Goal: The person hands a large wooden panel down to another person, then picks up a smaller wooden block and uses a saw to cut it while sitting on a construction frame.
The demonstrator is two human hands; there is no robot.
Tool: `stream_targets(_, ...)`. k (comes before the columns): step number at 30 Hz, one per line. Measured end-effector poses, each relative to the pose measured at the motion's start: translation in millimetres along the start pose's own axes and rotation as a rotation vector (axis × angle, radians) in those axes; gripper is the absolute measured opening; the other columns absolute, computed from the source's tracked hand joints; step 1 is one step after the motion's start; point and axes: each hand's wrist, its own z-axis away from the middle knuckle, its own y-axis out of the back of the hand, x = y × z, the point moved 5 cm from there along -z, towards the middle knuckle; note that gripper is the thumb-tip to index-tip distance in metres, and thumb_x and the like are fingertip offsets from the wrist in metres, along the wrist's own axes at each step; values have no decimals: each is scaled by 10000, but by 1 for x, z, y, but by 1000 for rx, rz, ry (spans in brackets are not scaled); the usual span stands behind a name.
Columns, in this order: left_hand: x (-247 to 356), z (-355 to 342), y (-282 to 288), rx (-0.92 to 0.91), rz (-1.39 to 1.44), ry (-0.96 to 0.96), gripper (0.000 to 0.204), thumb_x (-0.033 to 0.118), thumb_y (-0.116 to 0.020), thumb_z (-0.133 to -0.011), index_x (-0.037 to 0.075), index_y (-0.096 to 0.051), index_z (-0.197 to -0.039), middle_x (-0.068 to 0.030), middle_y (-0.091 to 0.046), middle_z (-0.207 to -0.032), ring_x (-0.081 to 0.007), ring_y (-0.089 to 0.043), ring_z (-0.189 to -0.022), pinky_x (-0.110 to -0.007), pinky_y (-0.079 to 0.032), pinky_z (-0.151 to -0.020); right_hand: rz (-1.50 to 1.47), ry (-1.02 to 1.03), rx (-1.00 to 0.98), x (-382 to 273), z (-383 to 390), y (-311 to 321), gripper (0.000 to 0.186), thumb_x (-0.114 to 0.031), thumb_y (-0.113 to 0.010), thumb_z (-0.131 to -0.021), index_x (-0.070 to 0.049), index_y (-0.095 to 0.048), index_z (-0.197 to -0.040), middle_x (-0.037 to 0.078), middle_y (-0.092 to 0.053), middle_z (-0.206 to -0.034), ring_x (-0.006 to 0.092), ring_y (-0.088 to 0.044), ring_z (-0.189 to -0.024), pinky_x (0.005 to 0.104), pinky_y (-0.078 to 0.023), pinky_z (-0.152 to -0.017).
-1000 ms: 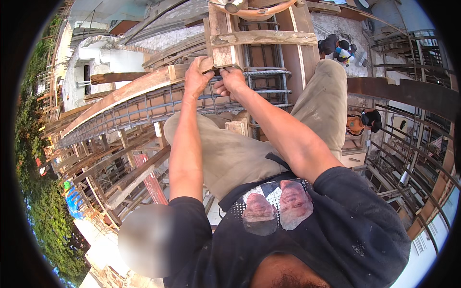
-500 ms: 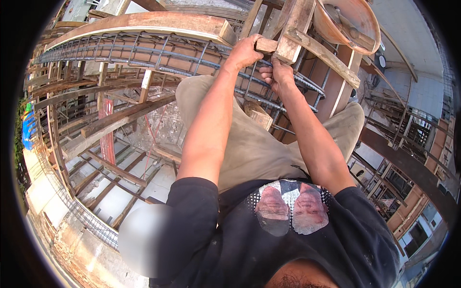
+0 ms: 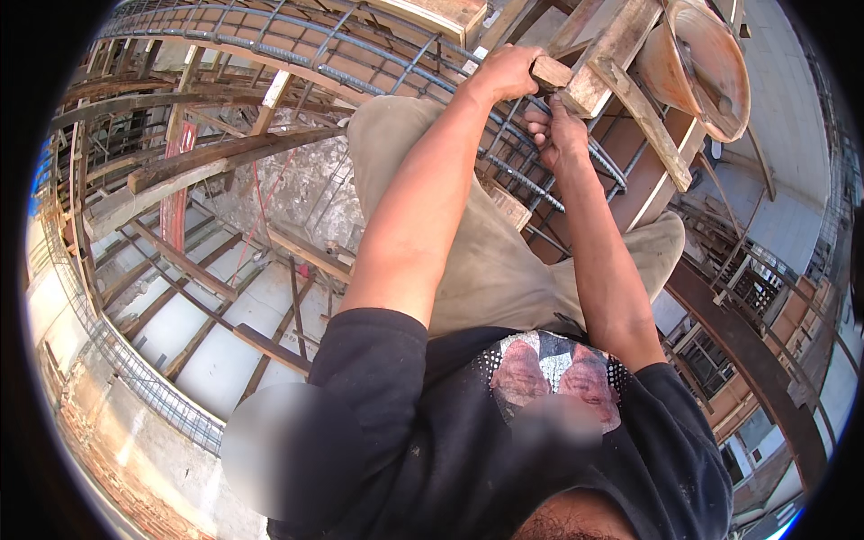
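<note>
My left hand (image 3: 508, 74) is closed on a short wooden block (image 3: 551, 72), whose end rests against or close beside a thicker timber (image 3: 619, 56). Just below that block, my right hand (image 3: 565, 135) has its thumb and finger pinched together at the timber's near end, with the other fingers curled in. Whatever lies in that pinch is too small to make out. Under both hands runs a cage of steel reinforcing bars (image 3: 400, 76), set between wooden form boards.
A worn orange-brown basin (image 3: 733, 67) with a tool in it sits at the upper right. A wooden strip (image 3: 641, 121) crosses beside the timber. Open wooden framing (image 3: 180, 261) drops away at left, and a dark beam (image 3: 765, 360) runs along the right.
The view has shifted, so the basin, timber and hands appear farther right. Both hands stay at the block and timber, and the block looks more tilted in the picture.
</note>
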Motion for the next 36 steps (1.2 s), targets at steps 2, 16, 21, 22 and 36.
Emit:
stream_targets(2, 0, 1, 1, 42, -27, -28, 612, 179, -794, -723, 154, -646, -1316, -171, -732, -1145, -374, -673, -1109, -462, -536, -931, -6, 13, 1, -1, 2, -2, 406, -356, -549, -1078, 2, -514, -1267, 204, -738, -867, 191, -662, -573, 259, -496, -414)
stream_targets(16, 9, 1, 4, -23, 95, 21, 574, 103, -825, -709, 122, -660, -1258, -168, -734, -1134, -378, -671, -1109, -454, -537, -925, -6, 10, 38, -7, 6, -1, 347, -337, -605, -1055, -19, -560, -1186, 176, -727, -799, 194, -635, -524, 266, -451, -393)
stream_targets(21, 16, 9, 23, 50, 193, -63, 531, 51, -807, -689, 108, -685, -1203, -162, -745, -1080, -370, -684, -1056, -439, -535, -894, -86, 5, -2, -6, 16, -12, 367, -337, -632, -1041, -21, -580, -1220, 149, -726, -789, 174, -624, -513, 268, -432, -384)
stream_targets(22, 22, 9, 32, 50, 175, -86, 531, 51, -807, -689, 108, -685, -1203, -162, -745, -1080, -370, -684, -1056, -439, -535, -894, -109, 10, -17, -6, 18, -16, 374, -343, -638, -1037, -16, -589, -1213, 149, -726, -785, 173, -623, -511, 268, -432, -383)
stream_targets(36, 160, 69, 158, 200, 578, -354, 649, -14, -836, -757, 41, -569, -1345, -75, -639, -1236, -192, -624, -1155, -347, -473, -1050, -152, 660, -116, -133, 151, -35, 551, -409, -799, -878, -6, -570, -1174, 72, -549, -1033, 134, -525, -966, 326, -472, -857)
